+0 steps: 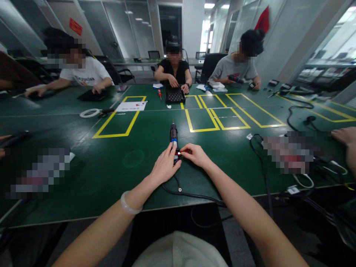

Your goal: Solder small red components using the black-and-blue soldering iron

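A black corded power tool (pixel 173 132) lies on the green table in front of me, its thin metal bit pointing away. A blue ring circles its body. My left hand (pixel 164 165) is closed around its rear part, fingers along the left side and thumb toward the right. At the right side of the tool, my right hand (pixel 196 154) pinches near a small red and white part (pixel 178 153). The fingertips hide what exactly is between them. Below my left hand, a black cable (pixel 191 195) leaves the tool, beside a short lead with a ring end (pixel 180 189).
Yellow tape rectangles (pixel 204 130) mark the green table (pixel 111 178). A person opposite works over a black box (pixel 175 100); two others sit either side. A white cable coil (pixel 89 113) and a paper sheet (pixel 130 106) lie left; black cables (pixel 260 155) run at right.
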The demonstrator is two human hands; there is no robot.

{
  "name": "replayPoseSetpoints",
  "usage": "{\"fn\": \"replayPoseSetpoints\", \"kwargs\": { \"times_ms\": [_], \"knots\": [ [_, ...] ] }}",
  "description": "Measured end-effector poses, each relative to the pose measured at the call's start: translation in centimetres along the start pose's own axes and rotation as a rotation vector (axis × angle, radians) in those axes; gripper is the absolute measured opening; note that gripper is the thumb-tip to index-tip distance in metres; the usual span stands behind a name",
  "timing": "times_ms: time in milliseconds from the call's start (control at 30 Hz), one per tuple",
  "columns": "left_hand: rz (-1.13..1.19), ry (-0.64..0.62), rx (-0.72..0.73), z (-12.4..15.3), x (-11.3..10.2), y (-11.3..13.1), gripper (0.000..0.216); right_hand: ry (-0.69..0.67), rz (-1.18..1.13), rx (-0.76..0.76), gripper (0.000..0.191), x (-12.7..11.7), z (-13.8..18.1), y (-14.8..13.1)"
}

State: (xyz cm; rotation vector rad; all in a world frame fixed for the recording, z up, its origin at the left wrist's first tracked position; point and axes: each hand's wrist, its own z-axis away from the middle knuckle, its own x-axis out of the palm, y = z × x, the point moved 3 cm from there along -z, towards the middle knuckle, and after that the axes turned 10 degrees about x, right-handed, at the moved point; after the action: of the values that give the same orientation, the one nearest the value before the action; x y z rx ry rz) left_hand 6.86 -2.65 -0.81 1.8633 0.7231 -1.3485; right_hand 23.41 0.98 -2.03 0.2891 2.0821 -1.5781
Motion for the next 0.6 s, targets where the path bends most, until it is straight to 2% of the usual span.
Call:
{"fn": "replayPoseSetpoints", "kwargs": {
  "times_ms": [133,300,600],
  "knots": [
    [-0.008,-0.013,-0.007,-0.3,-0.1,0.3,0.071,-0.015,-0.013,-0.011,0.008,0.1,0.1,-0.2],
    [-0.019,-0.026,-0.019,-0.6,0.0,0.6,0.070,-0.023,0.072,-0.106,0.011,-0.1,0.2,-0.5],
    [-0.036,-0.017,-0.002,-0.7,0.0,0.7,0.070,-0.050,0.208,-0.124,0.015,-0.3,0.3,-1.5]
  ]
}}
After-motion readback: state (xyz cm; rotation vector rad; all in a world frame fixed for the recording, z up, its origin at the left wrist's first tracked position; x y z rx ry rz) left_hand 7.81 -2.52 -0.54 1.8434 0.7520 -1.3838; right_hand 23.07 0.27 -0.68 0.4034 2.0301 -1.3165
